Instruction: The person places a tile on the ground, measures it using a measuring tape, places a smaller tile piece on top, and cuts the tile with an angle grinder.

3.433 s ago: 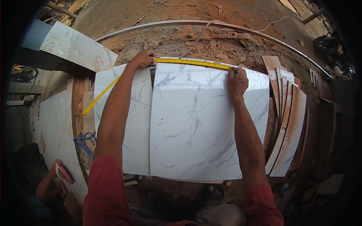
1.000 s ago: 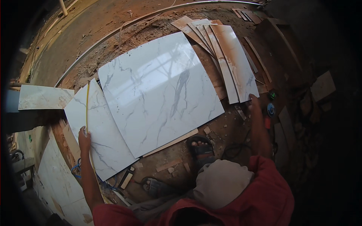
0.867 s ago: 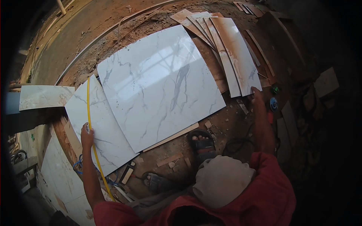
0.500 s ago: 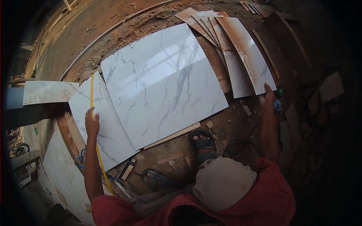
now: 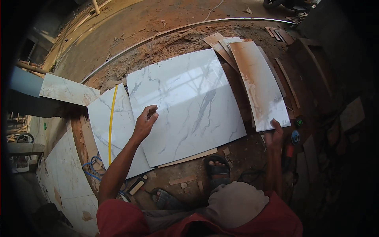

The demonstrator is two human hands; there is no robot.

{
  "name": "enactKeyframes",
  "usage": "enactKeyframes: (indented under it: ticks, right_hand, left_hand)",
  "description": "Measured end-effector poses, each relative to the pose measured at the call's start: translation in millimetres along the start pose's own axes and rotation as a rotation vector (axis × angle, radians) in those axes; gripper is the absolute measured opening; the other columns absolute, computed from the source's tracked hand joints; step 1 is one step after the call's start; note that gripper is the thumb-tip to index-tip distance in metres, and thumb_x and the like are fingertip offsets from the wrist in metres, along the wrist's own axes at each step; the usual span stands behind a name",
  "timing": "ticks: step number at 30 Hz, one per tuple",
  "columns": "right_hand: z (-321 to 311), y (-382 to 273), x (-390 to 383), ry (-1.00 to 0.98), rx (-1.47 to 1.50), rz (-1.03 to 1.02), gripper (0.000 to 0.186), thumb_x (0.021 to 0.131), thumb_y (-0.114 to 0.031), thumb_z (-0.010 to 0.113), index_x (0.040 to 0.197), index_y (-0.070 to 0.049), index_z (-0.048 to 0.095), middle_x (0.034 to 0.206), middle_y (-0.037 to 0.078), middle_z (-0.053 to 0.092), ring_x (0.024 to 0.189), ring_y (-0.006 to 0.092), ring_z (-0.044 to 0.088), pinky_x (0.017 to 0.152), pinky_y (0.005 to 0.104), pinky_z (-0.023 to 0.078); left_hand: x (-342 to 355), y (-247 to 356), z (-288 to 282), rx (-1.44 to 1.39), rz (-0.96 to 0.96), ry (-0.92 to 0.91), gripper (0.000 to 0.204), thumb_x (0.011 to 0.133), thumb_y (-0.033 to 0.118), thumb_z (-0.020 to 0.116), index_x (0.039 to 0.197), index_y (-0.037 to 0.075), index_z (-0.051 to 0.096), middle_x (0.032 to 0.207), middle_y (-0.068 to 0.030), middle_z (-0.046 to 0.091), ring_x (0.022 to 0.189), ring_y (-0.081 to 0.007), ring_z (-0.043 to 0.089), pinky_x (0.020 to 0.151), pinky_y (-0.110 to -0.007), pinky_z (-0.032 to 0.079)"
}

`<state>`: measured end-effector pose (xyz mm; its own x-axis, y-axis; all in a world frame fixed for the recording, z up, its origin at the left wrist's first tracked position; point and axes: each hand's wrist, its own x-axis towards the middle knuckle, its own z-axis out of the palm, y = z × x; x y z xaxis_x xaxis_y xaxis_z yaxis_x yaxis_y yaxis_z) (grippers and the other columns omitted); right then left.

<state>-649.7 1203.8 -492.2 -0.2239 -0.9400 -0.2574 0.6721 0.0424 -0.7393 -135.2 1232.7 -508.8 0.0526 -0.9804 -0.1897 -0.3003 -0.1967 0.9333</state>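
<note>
My right hand (image 5: pixel 274 135) grips the near end of a tile strip (image 5: pixel 258 85), thumb on top. The strip is white with grey veins and smeared with brown dirt; it lies over other tile strips (image 5: pixel 228 46). My left hand (image 5: pixel 146 121) is over the left part of a large glossy white marble-look tile (image 5: pixel 193 106), fingers loosely curled, thumb apart, holding nothing. Whether it touches the tile cannot be told. Left of it, a yellow tape measure blade (image 5: pixel 112 126) lies across a narrower white tile piece (image 5: pixel 125 138) partly under the large tile.
An angle grinder (image 5: pixel 291 148) with a blue disc and a green round object (image 5: pixel 299 121) lie right of my right hand. Another white tile piece (image 5: pixel 69 90) rests at the far left. Blue cord (image 5: pixel 91 168) lies near my left arm. A long metal bar (image 5: pixel 166 35) runs behind.
My left hand has left the tape measure blade and moved right, over the large tile. My right hand still grips the tile strip, now shifted over its neighbours. The whole view has shifted.
</note>
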Motion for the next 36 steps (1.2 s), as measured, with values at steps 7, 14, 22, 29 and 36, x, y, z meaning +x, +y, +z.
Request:
enactKeyframes:
  ticks: [7,14,22,29,36]
  right_hand:
    - [23.0,40.4,-78.1,-0.068,0.078,0.288,0.069,0.081,-0.007,0.063,0.143,-0.001,0.034,0.136,0.014,0.050,0.129,0.0316,0.047,0.112,0.0476,0.034]
    - [51.8,113.5,-111.5,-0.172,0.152,0.521,0.066,0.082,-0.005,0.066,0.140,-0.001,0.036,0.133,0.014,0.052,0.125,0.0310,0.051,0.108,0.0490,0.041]
    - [48.4,171.1,-135.7,-0.153,-0.044,0.890,0.048,0.099,-0.019,0.057,0.140,-0.006,0.037,0.133,0.015,0.053,0.123,0.0279,0.054,0.101,0.0459,0.049]
    - [46.9,209.2,-122.8,-0.256,-0.119,1.226,0.045,0.100,-0.030,0.055,0.124,0.006,0.046,0.114,0.023,0.060,0.107,0.0331,0.063,0.092,0.0443,0.055]
    - [67.2,228.7,-118.0,-0.102,-0.137,1.238,0.050,0.101,-0.029,0.053,0.122,0.016,0.042,0.114,0.028,0.058,0.104,0.0353,0.063,0.090,0.0432,0.057]
  left_hand:
    - [20.8,26.3,72.8,-0.554,-0.309,-0.112,0.068,0.099,0.046,0.051,0.145,0.000,0.030,0.136,-0.0187,0.050,0.120,-0.0261,0.053,0.102,-0.039,0.042]
    - [45.4,12.3,75.2,-0.745,-0.299,-0.007,0.067,0.102,0.028,0.049,0.154,0.006,0.013,0.140,-0.0122,0.048,0.117,-0.0232,0.055,0.098,-0.041,0.045]
    - [62.8,-42.5,64.6,-0.579,-0.099,0.107,0.073,0.086,-0.008,0.051,0.151,-0.005,0.018,0.135,-0.0165,0.052,0.120,-0.0217,0.054,0.103,-0.032,0.042]
    - [87.3,-49.4,41.8,-0.197,-0.101,0.227,0.059,0.083,0.000,0.056,0.138,-0.013,0.041,0.121,-0.0165,0.061,0.106,-0.0198,0.061,0.093,-0.028,0.046]
    - [93.0,-38.3,33.8,-0.050,-0.152,0.203,0.068,0.084,0.005,0.058,0.143,-0.016,0.031,0.131,-0.0241,0.056,0.115,-0.0244,0.058,0.098,-0.032,0.045]
